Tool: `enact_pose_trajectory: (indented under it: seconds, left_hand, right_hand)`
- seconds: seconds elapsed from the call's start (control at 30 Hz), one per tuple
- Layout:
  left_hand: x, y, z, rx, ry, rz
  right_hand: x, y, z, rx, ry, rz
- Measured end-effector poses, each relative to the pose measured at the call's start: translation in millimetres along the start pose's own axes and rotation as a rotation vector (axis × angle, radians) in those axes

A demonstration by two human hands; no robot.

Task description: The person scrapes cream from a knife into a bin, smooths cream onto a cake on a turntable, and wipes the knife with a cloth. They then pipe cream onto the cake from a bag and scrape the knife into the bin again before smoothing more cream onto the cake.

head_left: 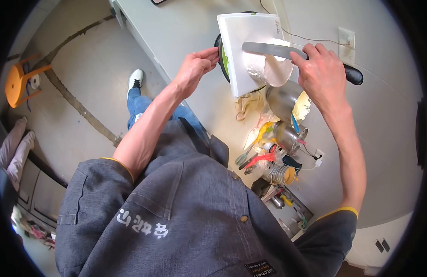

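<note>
Right hand [320, 69] grips the spatula [269, 49] — long axis crosswise, tip pointing left — left hand [195, 69] open beside turntable [224, 61].

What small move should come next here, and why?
Probably a slight turn of the round stand with the left hand: its fingertips are at the rim, the right hand has the spatula across the white cream, and the cream looks uneven.

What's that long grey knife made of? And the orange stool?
The long grey knife in the right hand has a blade with a smooth sheen, probably metal; its glossy black handle looks like plastic. The orange stool could be painted wood or plastic: its smooth, even colour fits both.
</note>
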State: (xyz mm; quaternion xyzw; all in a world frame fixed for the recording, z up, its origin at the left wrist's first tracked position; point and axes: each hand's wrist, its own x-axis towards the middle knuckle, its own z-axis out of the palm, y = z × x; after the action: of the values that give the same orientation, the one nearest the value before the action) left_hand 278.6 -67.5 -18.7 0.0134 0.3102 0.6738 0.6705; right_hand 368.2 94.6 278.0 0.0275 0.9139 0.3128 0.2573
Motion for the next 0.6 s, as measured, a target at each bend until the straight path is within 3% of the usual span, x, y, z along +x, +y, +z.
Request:
enact_pose_trajectory:
  seconds: [0.2, 0.3, 0.53, 0.6]
  left_hand:
    - [0.1, 1.0, 1.8, -0.002, -0.018, 0.029]
    - [-0.7, 5.1, 5.6, -0.015, -0.022, 0.039]
    - [18.5, 31.9, 6.9, 0.005, -0.110, 0.123]
    - [20.6, 28.8, 7.1, 0.003, -0.031, 0.129]
  right_hand:
    - [-4.4, -1.9, -2.5, 0.018, -0.084, -0.014]
    - [-10.2, -8.7, -2.2, 0.054, 0.068, -0.045]
    - [-18.1, -20.8, -7.2, 0.042, -0.003, -0.051]
    - [-19.6, -22.9, -9.3, 0.027, -0.063, -0.047]
